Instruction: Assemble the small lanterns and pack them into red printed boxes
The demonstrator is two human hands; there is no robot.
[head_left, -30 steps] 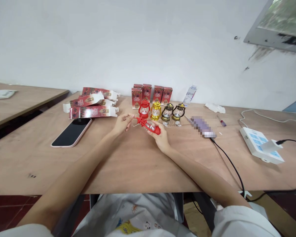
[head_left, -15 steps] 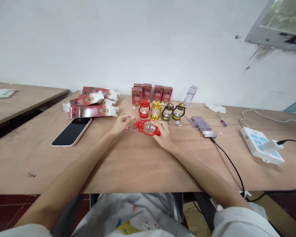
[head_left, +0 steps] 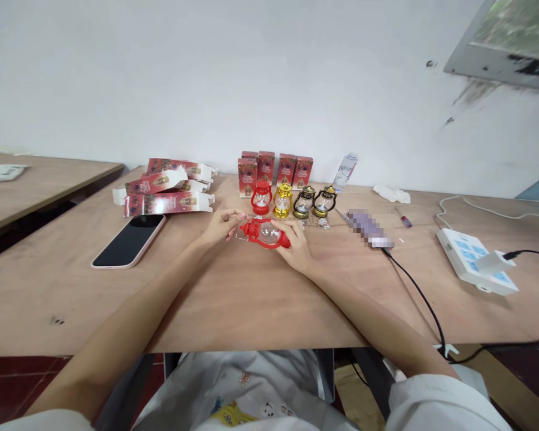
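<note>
A small red toy lantern (head_left: 268,233) lies on its side above the tabletop, its clear globe facing up and its cap pointing left. My right hand (head_left: 297,246) is closed round its base end. Beside the cap, my left hand (head_left: 223,227) pinches at a thin wire handle (head_left: 241,237); the fingertips partly hide where they meet the wire. Just behind my hands, a second red lantern (head_left: 261,199), a gold lantern (head_left: 282,201) and two dark bronze lanterns (head_left: 304,202) stand upright in a row.
Several red printed boxes (head_left: 266,167) stand near the wall. Flattened boxes (head_left: 168,203) lie at left behind a phone (head_left: 129,241). To the right are a bottle (head_left: 345,172), a blurred purple device (head_left: 368,227), a screwdriver (head_left: 404,219), a tissue (head_left: 391,193) and a power strip (head_left: 469,257).
The wire handle by the lantern's cap has tilted slightly lower in view. Both hands keep nearly the same place and hold; the whole view has shifted a little.
</note>
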